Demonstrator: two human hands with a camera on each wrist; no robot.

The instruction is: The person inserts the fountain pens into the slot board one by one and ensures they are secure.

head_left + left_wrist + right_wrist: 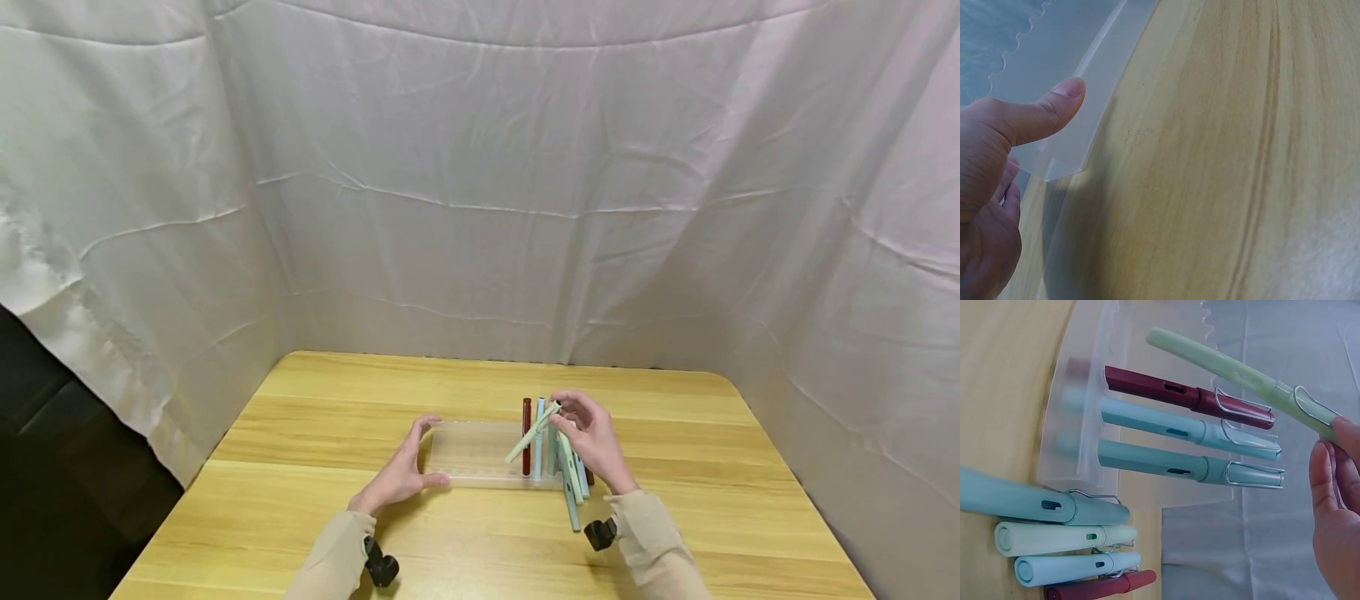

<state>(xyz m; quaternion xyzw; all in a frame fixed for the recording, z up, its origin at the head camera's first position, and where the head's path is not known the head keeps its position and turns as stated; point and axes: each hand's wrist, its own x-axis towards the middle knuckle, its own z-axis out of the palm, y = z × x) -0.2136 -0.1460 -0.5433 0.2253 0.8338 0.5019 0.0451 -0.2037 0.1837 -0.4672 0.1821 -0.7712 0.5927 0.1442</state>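
My left hand (403,468) grips the left end of a clear plastic pen tray (472,450), its thumb (1054,112) over the near wall. A light green fountain pen (1229,372) is pinched by the clip end between thumb and fingertips of my right hand (592,437), slanting above the tray. Under it, a dark red pen (1154,387), a light blue pen (1154,420) and a teal pen (1154,460) lie side by side in the tray's notches at its right part. In the head view my right hand partly covers the teal pen.
Right of the tray, several more pens lie in a fanned row on the wooden table (480,550): another teal pen (1041,500), light green pen (1060,539), light blue pen (1072,567) and dark red pen (1097,589). Pale curtains (480,208) hang behind the table.
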